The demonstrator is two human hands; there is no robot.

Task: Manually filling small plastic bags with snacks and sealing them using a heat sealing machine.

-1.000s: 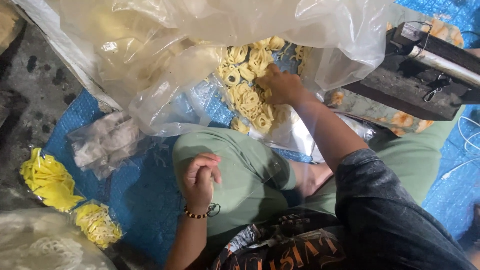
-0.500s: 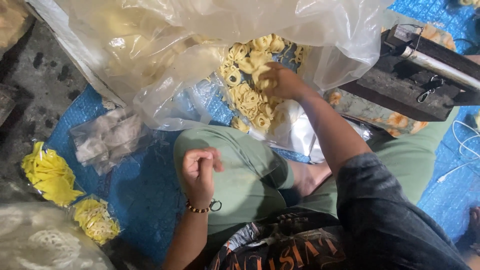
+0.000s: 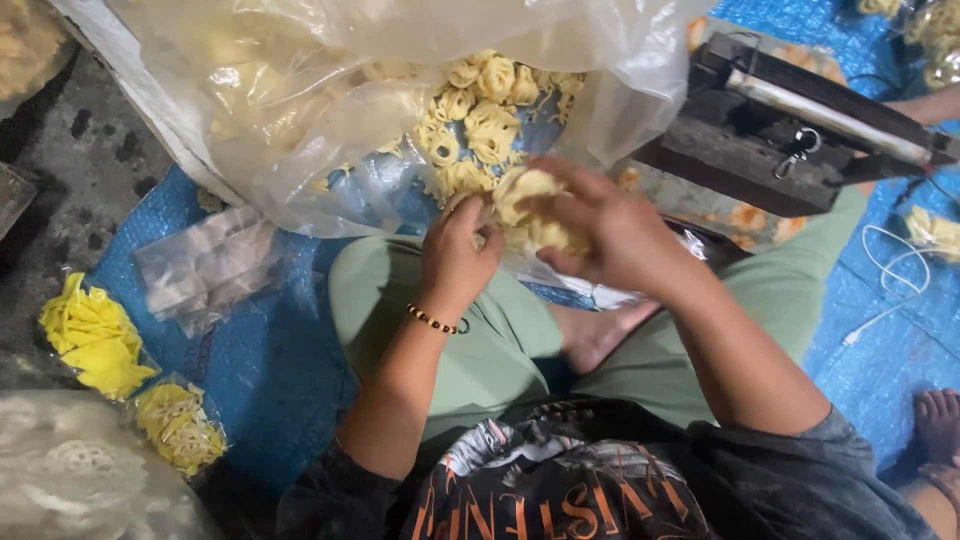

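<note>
From the head camera I look down at a person sitting on a blue mat (image 3: 270, 370) with knees bent in green trousers. Both hands meet just above the lap. The right hand (image 3: 610, 225) is cupped, its grip closed around a bunch of pale yellow curly crackers (image 3: 530, 205), which sit in the palm at the centre of the view, just in front of the knees. The left hand (image 3: 455, 255), with a beaded bracelet (image 3: 432, 320) at the wrist, has its fingers pinched narrow at the edge of that same bunch; I cannot tell whether it pinches a thin clear wrapper or only the crackers. Just beyond the hands lies a large clear plastic sack (image 3: 330, 90), open towards the person, with more loose crackers (image 3: 480, 100) spilling from its mouth. To the upper right stands a dark bar-shaped sealing machine (image 3: 790, 130) on a flowered cloth. At the left, on the mat, rest a bundle of empty clear bags (image 3: 205, 265) and two small filled packets of yellow crackers (image 3: 95, 335). A white cable (image 3: 885, 290) curls at the right.
</note>
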